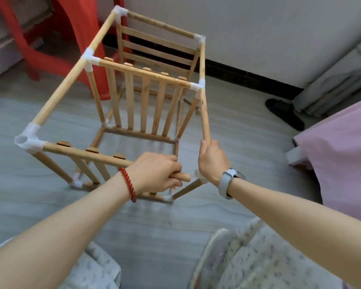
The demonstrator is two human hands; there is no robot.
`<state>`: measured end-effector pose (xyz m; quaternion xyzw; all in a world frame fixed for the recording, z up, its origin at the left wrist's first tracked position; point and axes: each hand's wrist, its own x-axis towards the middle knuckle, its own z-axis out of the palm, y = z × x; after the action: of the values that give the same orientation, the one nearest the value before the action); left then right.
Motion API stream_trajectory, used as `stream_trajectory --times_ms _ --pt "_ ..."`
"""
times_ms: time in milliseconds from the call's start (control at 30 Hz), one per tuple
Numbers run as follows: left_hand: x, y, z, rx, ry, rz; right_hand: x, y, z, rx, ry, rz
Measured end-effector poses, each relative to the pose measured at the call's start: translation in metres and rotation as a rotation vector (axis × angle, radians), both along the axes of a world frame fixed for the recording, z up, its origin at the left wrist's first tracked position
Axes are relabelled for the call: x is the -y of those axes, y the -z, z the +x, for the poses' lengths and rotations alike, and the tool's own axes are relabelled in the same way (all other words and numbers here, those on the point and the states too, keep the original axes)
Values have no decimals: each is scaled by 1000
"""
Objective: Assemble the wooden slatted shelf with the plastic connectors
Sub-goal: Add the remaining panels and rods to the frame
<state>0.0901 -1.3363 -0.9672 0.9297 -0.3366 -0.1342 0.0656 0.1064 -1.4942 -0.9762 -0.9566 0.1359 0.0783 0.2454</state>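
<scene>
Closing in on the last corner, we have the shelf frame (133, 97) standing on the grey floor (50, 205) between the red stool (75, 38) and the pink bedding (346, 155), and most of it looks built. White connectors sit at the far corners, at the mid joints and at the near left corner connector (28, 141), and three slatted panels are in place within the rods.

Our left hand (154, 174) is wrapped around the near slatted rail (88, 154), whose bare end pokes out past the fingers, not seated in anything. Our right hand (212, 161) grips the lower end of the right side rod (203, 109), fingers curled round it. Just below that hand we see a loose corner connector (199, 175), partly hidden by the wrist, sitting on top of the near right upright (188, 189).

So we judge the job nearly finished: what is left is bringing the rail end and the side rod into that connector. Whether any other joint needs pressing home, we cannot tell from here, since the lower corners are blurred.
</scene>
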Motion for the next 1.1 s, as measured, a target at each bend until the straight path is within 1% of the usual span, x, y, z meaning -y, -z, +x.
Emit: stream_trajectory --times_ms 167,333,500,567,833,1000,1100 --pt "5 2 19 -188 18 6 -10 2 -4 -23 58 6" --pt "4 11 34 -258 63 -17 -11 9 -4 -45 74 39" --pt "5 13 34 -262 100 -46 -15 7 2 -53 100 43" --pt "4 13 32 -236 108 -57 -16 5 2 -52 113 44" --pt "-7 12 9 -172 31 -80 -30 5 -15 -48 138 46" --pt "-8 12 14 -131 -3 -116 -30 5 -11 -34 135 67" --pt "-5 14 14 -138 -10 -136 -28 5 -10 -28 144 70"
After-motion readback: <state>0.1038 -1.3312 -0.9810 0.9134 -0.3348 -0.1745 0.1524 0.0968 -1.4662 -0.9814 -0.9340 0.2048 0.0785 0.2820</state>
